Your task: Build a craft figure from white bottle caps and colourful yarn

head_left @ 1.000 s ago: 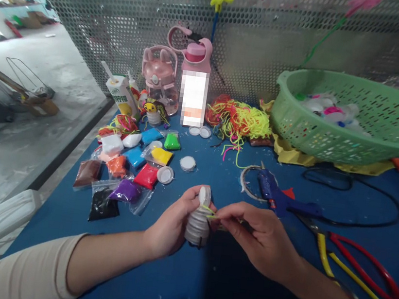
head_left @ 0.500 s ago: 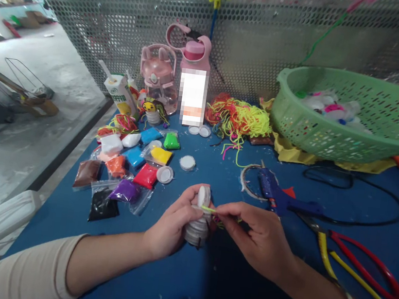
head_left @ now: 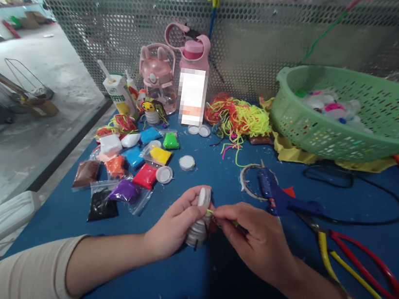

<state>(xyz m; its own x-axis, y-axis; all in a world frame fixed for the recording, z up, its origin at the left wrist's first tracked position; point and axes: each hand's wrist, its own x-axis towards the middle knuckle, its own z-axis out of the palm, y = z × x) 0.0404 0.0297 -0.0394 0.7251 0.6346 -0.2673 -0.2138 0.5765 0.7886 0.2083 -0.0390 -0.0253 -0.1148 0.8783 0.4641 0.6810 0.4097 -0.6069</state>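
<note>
My left hand (head_left: 179,220) is closed round a stack of white plastic bottle caps (head_left: 196,235), with one cap (head_left: 204,197) standing on edge at its top. The thumb presses on the stack near that upper cap. From the right, my right hand (head_left: 254,235) pinches a yellow-green string (head_left: 210,212) close against the stack. Its other fingers curl inward, and more coloured string shows partly hidden behind them. A short dark end sticks out at the bottom of the stack.
Bags of coloured clay (head_left: 126,191) lie at left, with loose white caps (head_left: 187,162) beside them. A glue gun (head_left: 281,194) and red-and-yellow-handled pliers (head_left: 360,269) lie at right. Behind are a yarn heap (head_left: 243,118), a green basket (head_left: 333,137) and a pink bottle (head_left: 197,53).
My right hand has drawn the string in closer to the stack, so less of it shows. My left thumb has shifted across the stack toward the string.
</note>
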